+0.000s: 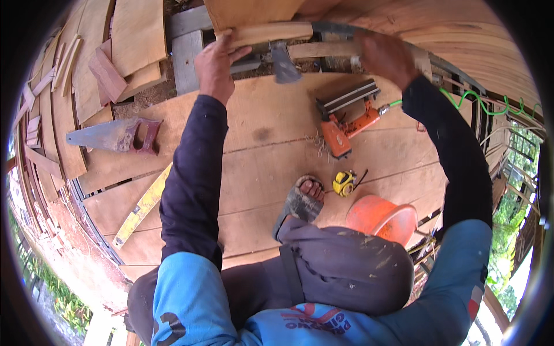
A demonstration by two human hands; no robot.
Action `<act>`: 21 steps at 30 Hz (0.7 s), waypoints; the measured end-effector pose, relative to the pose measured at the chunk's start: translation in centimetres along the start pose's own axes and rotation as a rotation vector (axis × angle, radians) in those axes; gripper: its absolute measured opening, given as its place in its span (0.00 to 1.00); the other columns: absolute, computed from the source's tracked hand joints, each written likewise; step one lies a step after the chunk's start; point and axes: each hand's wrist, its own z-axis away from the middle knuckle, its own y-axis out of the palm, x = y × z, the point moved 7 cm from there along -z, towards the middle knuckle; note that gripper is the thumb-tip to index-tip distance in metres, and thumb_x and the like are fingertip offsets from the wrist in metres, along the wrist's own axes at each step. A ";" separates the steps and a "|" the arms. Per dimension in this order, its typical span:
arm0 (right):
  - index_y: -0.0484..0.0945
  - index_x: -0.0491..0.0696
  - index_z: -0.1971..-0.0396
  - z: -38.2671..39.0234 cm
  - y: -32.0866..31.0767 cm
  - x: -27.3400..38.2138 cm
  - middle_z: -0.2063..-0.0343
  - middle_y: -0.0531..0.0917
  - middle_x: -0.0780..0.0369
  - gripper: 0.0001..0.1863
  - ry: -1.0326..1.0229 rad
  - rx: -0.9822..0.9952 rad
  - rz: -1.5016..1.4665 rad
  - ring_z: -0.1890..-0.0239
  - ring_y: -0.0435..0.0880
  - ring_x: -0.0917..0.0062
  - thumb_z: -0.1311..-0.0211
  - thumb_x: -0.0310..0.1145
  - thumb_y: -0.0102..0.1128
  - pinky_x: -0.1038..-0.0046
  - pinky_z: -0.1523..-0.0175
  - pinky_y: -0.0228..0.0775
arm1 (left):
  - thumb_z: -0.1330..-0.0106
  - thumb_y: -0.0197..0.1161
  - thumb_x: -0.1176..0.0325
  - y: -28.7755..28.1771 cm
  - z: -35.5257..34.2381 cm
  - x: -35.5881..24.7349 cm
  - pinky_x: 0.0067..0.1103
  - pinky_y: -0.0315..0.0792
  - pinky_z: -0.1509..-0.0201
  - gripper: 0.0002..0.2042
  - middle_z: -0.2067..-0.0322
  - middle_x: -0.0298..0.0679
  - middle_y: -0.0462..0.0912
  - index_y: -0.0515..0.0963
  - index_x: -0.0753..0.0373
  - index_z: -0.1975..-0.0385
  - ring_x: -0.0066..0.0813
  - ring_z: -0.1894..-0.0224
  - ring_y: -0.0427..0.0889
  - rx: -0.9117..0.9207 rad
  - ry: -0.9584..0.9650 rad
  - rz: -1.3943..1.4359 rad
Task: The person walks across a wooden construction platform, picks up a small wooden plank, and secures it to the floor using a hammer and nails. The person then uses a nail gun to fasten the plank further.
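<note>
My left hand (216, 68) is at the left end of a light wooden strip (277, 33), with a finger at the strip's end and the thumb along its lower edge. My right hand (389, 59), a little blurred, is closed around the far end of a hatchet's (323, 50) pale wooden handle. The dark hatchet head (285, 64) points left, with its blade toward me, just below the strip. A large plywood sheet (248, 12) stands or leans behind the strip.
On the plank floor (259, 155) lie an orange nail gun (340, 130) with a green air hose (508, 108), a yellow tape measure (344, 183), a handsaw (115, 136) and a yellow level (143, 206). An orange bucket (375, 216) lies beside my knee. Wood offcuts (108, 75) are at the left.
</note>
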 end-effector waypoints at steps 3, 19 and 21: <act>0.78 0.52 0.68 2.7 1.5 4.3 0.71 0.81 0.61 0.12 -0.240 -0.004 -0.024 0.70 0.84 0.68 0.58 0.32 0.66 0.65 0.66 0.76 | 0.31 0.59 0.70 -0.7 0.2 -0.7 0.29 0.83 0.51 0.16 0.54 0.51 0.79 0.73 0.80 0.53 0.44 0.58 0.84 -0.023 -0.019 -0.056; 0.77 0.52 0.69 1.4 0.9 6.9 0.70 0.81 0.62 0.13 -0.468 -0.041 0.092 0.66 0.83 0.67 0.59 0.34 0.65 0.65 0.65 0.77 | 0.31 0.59 0.66 -0.5 -1.4 -0.6 0.29 0.80 0.47 0.19 0.52 0.53 0.78 0.73 0.79 0.50 0.46 0.53 0.83 0.090 0.017 -0.055; 0.79 0.51 0.64 0.3 -0.9 2.5 0.66 0.83 0.60 0.15 -0.088 0.052 0.008 0.65 0.84 0.65 0.57 0.33 0.65 0.64 0.65 0.77 | 0.31 0.59 0.66 0.1 -1.2 -1.1 0.27 0.80 0.48 0.19 0.53 0.52 0.80 0.73 0.78 0.50 0.46 0.54 0.83 0.075 -0.005 -0.100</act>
